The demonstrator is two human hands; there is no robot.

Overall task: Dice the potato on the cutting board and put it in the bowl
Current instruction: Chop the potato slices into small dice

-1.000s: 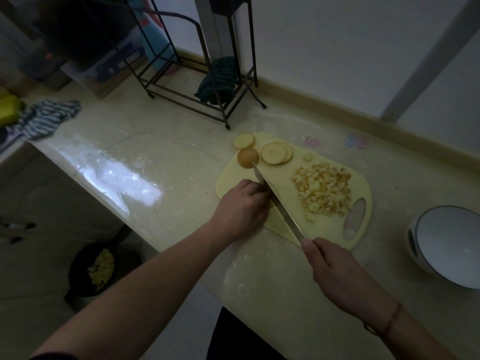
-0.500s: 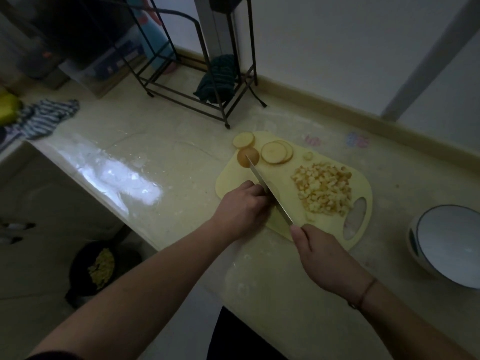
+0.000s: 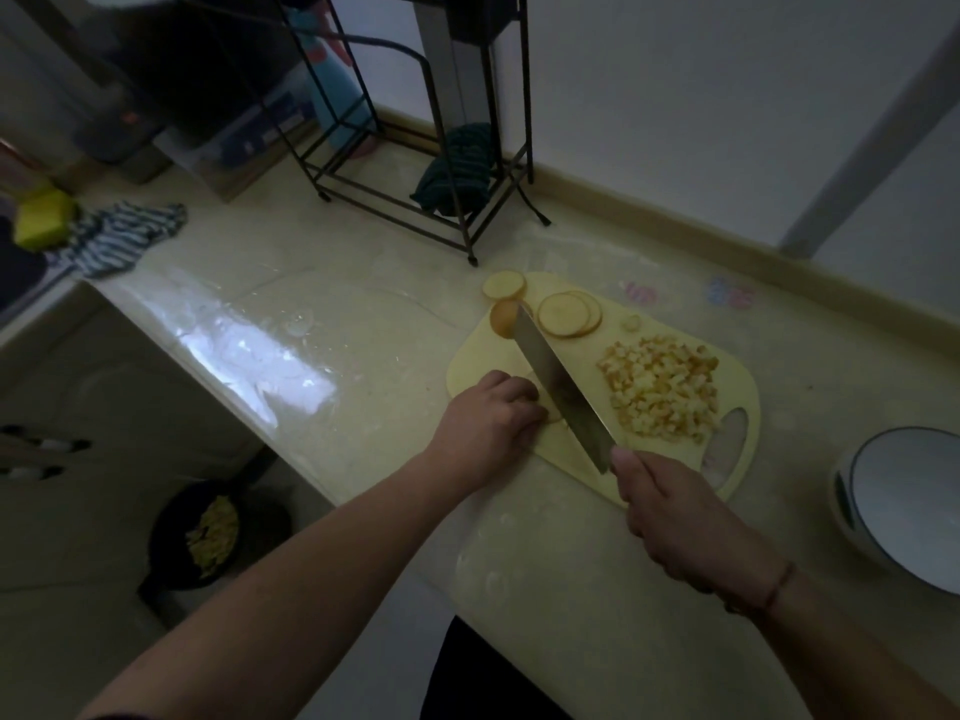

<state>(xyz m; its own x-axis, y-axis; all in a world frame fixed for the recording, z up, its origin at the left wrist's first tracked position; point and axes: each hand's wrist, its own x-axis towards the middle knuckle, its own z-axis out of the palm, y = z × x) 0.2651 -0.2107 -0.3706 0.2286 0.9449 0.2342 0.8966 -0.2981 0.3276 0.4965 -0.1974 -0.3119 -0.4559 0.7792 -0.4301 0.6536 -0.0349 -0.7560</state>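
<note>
A pale yellow cutting board (image 3: 470,363) lies on the counter. A heap of diced potato (image 3: 662,394) covers its right half. Round potato slices (image 3: 569,314) and a potato end piece (image 3: 503,318) lie at its far end. My left hand (image 3: 488,420) presses down on a potato piece at the board's near left; the piece is mostly hidden under my fingers. My right hand (image 3: 670,517) grips the handle of a knife (image 3: 558,379), whose blade stands right beside my left fingers. An empty white bowl (image 3: 909,504) sits on the counter at the right.
A black wire rack (image 3: 415,148) with a dark green cloth (image 3: 457,168) stands behind the board. A striped towel (image 3: 119,236) and a yellow sponge (image 3: 44,223) lie far left. Below the counter edge sits a dark bin with scraps (image 3: 213,532).
The knife has tipped so its broad flat side now shows, still beside my left fingers. My right hand has shifted slightly toward the board. My left hand stays in place.
</note>
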